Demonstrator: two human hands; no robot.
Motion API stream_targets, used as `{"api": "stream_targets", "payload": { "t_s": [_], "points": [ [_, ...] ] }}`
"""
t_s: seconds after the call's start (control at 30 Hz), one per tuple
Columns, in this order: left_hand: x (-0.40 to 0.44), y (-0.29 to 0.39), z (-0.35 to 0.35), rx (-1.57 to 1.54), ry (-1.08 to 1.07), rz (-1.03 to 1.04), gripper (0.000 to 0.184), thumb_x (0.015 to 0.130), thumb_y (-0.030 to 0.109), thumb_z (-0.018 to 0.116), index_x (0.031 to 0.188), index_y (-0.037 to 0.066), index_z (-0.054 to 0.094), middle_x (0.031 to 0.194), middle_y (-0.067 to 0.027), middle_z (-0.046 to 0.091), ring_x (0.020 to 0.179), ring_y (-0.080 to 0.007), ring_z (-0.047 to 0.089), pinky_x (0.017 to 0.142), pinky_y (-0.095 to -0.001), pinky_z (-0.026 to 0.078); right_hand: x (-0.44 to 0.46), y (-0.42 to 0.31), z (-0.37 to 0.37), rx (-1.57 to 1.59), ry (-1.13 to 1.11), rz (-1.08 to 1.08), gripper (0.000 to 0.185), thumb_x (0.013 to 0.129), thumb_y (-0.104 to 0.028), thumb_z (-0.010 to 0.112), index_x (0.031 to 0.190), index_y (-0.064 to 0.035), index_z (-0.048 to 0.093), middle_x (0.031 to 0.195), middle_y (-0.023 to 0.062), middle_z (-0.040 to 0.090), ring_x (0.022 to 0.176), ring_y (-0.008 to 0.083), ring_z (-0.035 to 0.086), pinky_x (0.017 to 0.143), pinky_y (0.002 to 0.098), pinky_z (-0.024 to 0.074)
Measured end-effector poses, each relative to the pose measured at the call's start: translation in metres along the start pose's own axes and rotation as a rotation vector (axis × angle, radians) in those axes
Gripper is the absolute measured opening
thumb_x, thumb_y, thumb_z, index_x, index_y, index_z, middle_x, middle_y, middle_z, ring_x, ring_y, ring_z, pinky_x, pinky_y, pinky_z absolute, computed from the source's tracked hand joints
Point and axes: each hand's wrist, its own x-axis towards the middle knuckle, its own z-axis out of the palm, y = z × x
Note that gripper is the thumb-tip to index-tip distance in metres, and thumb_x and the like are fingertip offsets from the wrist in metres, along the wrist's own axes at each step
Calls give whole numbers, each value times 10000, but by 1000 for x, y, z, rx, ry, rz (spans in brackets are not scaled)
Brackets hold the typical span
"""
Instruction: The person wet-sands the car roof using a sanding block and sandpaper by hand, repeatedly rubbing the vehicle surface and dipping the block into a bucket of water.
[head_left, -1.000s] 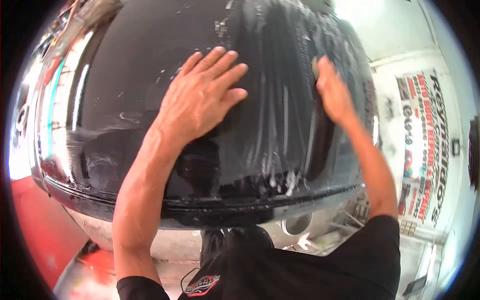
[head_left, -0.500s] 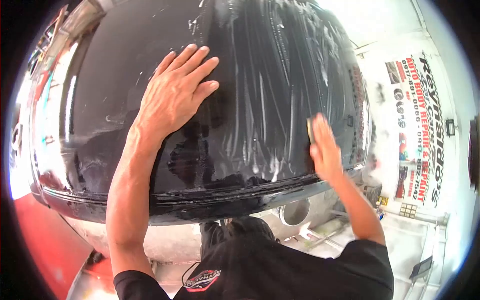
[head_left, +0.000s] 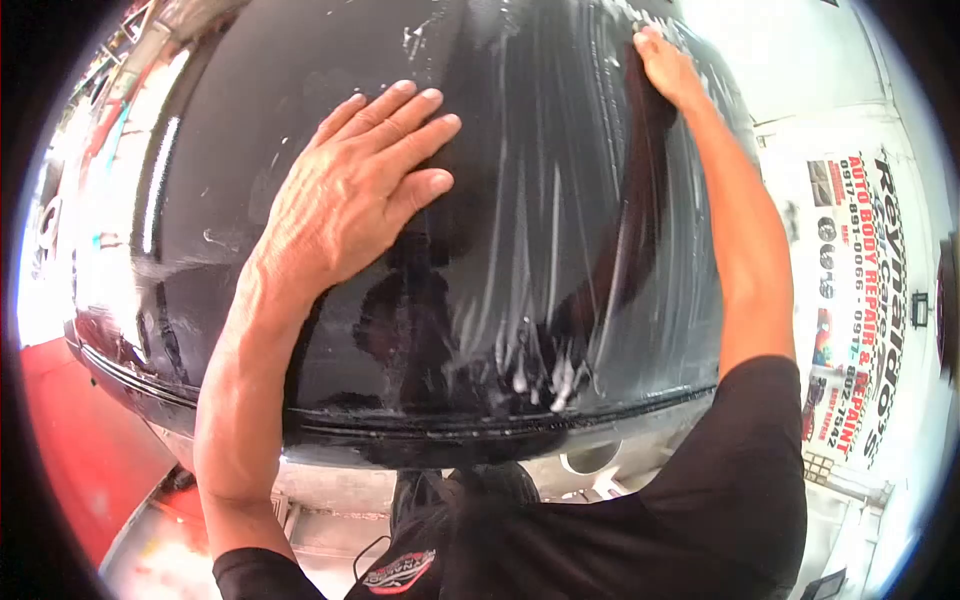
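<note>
Black, glossy and broadly curved, a vehicle panel [head_left: 330, 60] fills the centre of my view from the top of the frame to below the middle. Whitish streaks [head_left: 555, 230] run roughly lengthwise over its right half, with thicker white blobs [head_left: 562, 385] near its lower edge. The left half is darker and shinier, with a few pale specks.

My left hand [head_left: 355, 190] lies palm down on the panel, left of centre in the upper half of the frame. Its fingers are extended and slightly spread, the thumb out to the side, gripping nothing. My right hand [head_left: 668, 70] reaches to the upper right of the panel, beside the white streaks, its fingers close together; I cannot tell whether they hold anything.

Both forearms are bare below the sleeves of a black T-shirt [head_left: 600, 540], which has a red and white logo [head_left: 400, 572] at the bottom of the frame. A white banner [head_left: 850, 310] on the right reads "Auto Body Repair & Repaint" in red. A red surface [head_left: 80, 440] shows at lower left, and a round opening [head_left: 592, 458] sits just below the panel's lower edge, right of centre.
</note>
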Motion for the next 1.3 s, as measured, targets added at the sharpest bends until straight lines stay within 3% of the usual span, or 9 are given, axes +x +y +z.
{"api": "stream_targets", "payload": {
  "t_s": [0.23, 0.4, 0.53, 0.67, 0.8, 0.87, 0.97, 1.17, 1.3],
  "points": [
    [2, 5, 0, 15, -5, -15, 571, 1072, 519, 418, 1488, 154, 556, 1590, -86, 475, 1525, -280, 346, 1274, -473, 249, -309, -87, -67, 186, -177, -161, 583, 1086, -326, 442, 1586, -35, 377, 1675, 204, 290, 1565, 361, 248, 1272, 460, 200],
    [0, 4, -6, -38, -26, -16, 572, 1073, 517, 416, 1488, 148, 556, 1590, -97, 472, 1521, -289, 352, 1275, -478, 243, -182, -51, -37, 167, -52, -169, 582, 1100, -352, 429, 1582, -30, 379, 1672, 197, 299, 1558, 345, 269, 1272, 431, 205],
    [-1, 2, -4, -58, -31, -7, 562, 1073, 503, 426, 1468, 132, 574, 1580, -107, 483, 1515, -300, 361, 1273, -481, 245, 27, 2, 7, 39, -5, -12, 723, 1071, -587, 336, 1532, -46, 463, 1587, 162, 464, 1473, 341, 426, 1219, 398, 315],
    [-2, -1, -5, -54, -14, 6, 514, 1061, 433, 493, 1458, 119, 581, 1569, -120, 497, 1511, -313, 369, 1263, -483, 258, 58, -6, 18, -112, 32, 58, 666, 1062, -563, 330, 1485, -86, 521, 1544, 158, 514, 1436, 355, 466, 1190, 430, 361],
    [-5, 1, -3, -27, 32, 36, 492, 1051, 398, 530, 1444, 107, 588, 1554, -135, 509, 1498, -314, 388, 1248, -488, 280, -41, -38, -1, -16, 76, -60, 573, 1083, -494, 336, 1436, -95, 547, 1471, 167, 565, 1363, 376, 524, 1133, 475, 415],
    [-3, 4, -5, -18, 27, 26, 504, 1056, 407, 521, 1454, 102, 579, 1566, -144, 493, 1509, -312, 371, 1250, -480, 273, -138, -74, -20, 169, 205, -177, 431, 1039, -385, 476, 1299, -67, 608, 1318, 217, 608, 1275, 419, 552, 1076, 537, 440],
    [1, 8, -11, -52, -47, 8, 571, 1078, 459, 455, 1516, 98, 512, 1622, -118, 426, 1544, -300, 307, 1277, -472, 215, -288, -110, -44, 152, 52, -105, 620, 1080, -387, 466, 1555, 6, 397, 1648, 227, 329, 1538, 372, 306, 1260, 503, 239],
    [4, 17, -12, 87, -94, -22, 662, 1073, 498, 440, 1580, 75, 401, 1671, -118, 335, 1568, -286, 243, 1283, -457, 186, -436, -142, -69, 332, 83, -145, 568, 1084, -376, 486, 1499, 13, 480, 1578, 222, 446, 1491, 376, 390, 1224, 479, 320],
    [10, 17, -2, 164, -154, -161, 786, 1048, 588, 426, 1630, 78, 285, 1702, -131, 258, 1588, -305, 173, 1288, -438, 162, -487, -137, -96, 928, 222, 165, 554, 1091, -376, 486, 1440, 51, 535, 1472, 224, 573, 1429, 358, 491, 1195, 395, 356]
  ]
}}
